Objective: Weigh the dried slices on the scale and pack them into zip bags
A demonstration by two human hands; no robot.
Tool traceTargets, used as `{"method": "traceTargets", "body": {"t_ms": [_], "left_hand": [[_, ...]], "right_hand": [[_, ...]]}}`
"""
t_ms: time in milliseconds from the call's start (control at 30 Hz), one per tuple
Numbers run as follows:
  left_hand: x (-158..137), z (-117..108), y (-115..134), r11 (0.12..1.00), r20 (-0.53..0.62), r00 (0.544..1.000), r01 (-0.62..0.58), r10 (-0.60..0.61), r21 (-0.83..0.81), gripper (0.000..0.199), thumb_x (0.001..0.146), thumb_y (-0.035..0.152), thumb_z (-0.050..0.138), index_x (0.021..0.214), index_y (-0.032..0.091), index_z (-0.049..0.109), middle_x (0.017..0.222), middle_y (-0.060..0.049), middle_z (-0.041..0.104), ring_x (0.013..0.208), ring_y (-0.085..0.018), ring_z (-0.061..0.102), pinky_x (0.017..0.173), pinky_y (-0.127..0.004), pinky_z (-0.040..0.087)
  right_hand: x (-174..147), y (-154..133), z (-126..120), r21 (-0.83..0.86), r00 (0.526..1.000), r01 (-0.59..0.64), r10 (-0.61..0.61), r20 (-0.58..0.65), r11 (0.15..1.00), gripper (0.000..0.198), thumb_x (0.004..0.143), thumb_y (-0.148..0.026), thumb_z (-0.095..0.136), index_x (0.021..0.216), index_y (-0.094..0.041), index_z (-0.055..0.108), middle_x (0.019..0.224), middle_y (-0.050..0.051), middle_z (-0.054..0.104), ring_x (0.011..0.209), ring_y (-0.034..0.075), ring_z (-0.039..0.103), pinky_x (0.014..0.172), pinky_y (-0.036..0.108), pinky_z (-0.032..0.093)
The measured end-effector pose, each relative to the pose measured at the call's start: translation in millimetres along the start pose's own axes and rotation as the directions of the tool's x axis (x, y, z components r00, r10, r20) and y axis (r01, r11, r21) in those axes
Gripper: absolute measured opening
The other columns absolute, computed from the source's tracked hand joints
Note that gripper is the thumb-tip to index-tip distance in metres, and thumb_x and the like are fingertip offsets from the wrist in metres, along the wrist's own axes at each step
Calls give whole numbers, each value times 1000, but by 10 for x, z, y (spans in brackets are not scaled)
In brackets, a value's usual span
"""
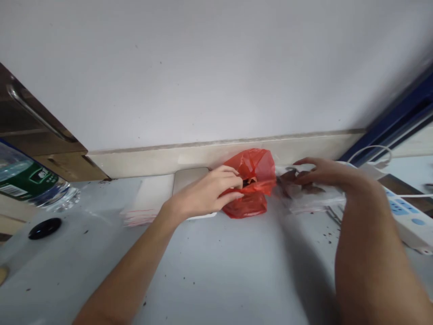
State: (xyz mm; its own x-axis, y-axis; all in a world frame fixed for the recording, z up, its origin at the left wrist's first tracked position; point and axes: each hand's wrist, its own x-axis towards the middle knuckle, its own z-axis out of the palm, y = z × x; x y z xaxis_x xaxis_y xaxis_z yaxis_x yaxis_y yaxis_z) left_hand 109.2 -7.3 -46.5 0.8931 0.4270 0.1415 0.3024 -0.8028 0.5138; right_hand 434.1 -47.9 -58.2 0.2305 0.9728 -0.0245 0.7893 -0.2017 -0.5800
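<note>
Red bag [252, 183] lies crumpled on the surface [216, 266] against the low ledge at the foot of the wall, straight ahead of the person and between the two hands. Its mouth faces left, toward the left hand [206, 194], which is the nearer one: those fingers are pinched on the rim of the opening, with something pale just showing inside. The bag's long axis runs roughly from the ledge toward the person.

Clear bag [304, 194] lies just right of the red one, touching it or nearly so, and holds dark brownish pieces. The right hand [321, 174] rests flat on top of it, fingers spread and pointing left; it presses rather than grips.

A power strip [406, 216] lies farther right, a bottle [30, 185] far left, with a small black cap [44, 228] near it.
</note>
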Motion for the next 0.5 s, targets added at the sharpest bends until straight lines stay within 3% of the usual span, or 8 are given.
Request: {"method": "traceTargets", "body": {"t_ms": [67, 133, 200, 267, 333, 400, 433, 500], "left_hand": [[-1, -13, 19, 1000, -21, 1000, 20, -21, -17, 24, 107, 36, 49, 91, 23, 61, 95, -3, 69, 101, -22, 64, 86, -33, 48], [-5, -19, 38, 996, 39, 996, 81, -79, -47, 36, 107, 47, 45, 85, 23, 58, 83, 0, 64, 77, -18, 58, 70, -31, 43], [-6, -17, 54, 986, 91, 985, 150, -144, -67, 48, 108, 55, 37, 76, 22, 51, 74, 1, 56, 66, -16, 49, 62, -31, 37], [1, -10, 63, 977, 62, 977, 206, -203, -55, 53, 108, 57, 30, 70, 22, 42, 71, 1, 52, 64, -16, 47, 61, -32, 36], [9, -9, 67, 973, -11, 973, 232, -232, -4, 53, 108, 56, 27, 69, 23, 41, 73, -1, 56, 71, -19, 54, 67, -33, 42], [10, -20, 71, 969, -64, 973, 229, -223, 89, 54, 109, 53, 28, 69, 23, 47, 79, -4, 64, 98, -26, 63, 90, -39, 49], [6, -29, 73, 963, -78, 972, 232, -222, 139, 54, 110, 52, 28, 70, 23, 52, 85, -5, 69, 117, -30, 60, 104, -42, 45], [-8, -48, 79, 937, -91, 962, 271, -257, 219, 57, 111, 50, 29, 76, 23, 64, 104, -7, 75, 149, -34, 39, 124, -47, 30]], "right_hand": [[-39, -88, -67, 62, 991, -132, 130, 40, 989, 27, 64, -36, 76, 88, -29, 66, 74, 12, 77, 75, 37, 75, 79, 56, 58], [-89, -170, -128, 120, 974, -224, 224, 13, 967, 32, 62, -37, 77, 90, -30, 66, 84, 13, 79, 90, 39, 74, 94, 57, 54], [-145, -238, -177, 195, 971, -218, 232, -55, 956, 30, 61, -38, 78, 88, -32, 66, 86, 12, 79, 95, 39, 73, 99, 56, 53], [-201, -293, -213, 278, 978, -149, 182, -98, 949, 25, 62, -39, 79, 84, -34, 69, 88, 10, 79, 95, 37, 73, 94, 53, 56], [-250, -345, -235, 348, 986, -48, 100, -135, 936, 19, 64, -42, 79, 81, -35, 72, 88, 8, 79, 89, 34, 72, 84, 48, 59], [-283, -405, -238, 394, 986, 20, 47, -160, 919, 16, 65, -44, 79, 78, -35, 74, 85, 7, 77, 79, 31, 69, 74, 45, 59], [-293, -439, -231, 409, 986, 35, 36, -165, 912, 16, 66, -45, 78, 78, -35, 74, 83, 8, 75, 76, 29, 67, 72, 44, 59], [-300, -508, -203, 423, 988, 42, 25, -152, 905, 18, 68, -45, 78, 81, -33, 75, 83, 8, 74, 74, 27, 66, 71, 43, 59]]}}
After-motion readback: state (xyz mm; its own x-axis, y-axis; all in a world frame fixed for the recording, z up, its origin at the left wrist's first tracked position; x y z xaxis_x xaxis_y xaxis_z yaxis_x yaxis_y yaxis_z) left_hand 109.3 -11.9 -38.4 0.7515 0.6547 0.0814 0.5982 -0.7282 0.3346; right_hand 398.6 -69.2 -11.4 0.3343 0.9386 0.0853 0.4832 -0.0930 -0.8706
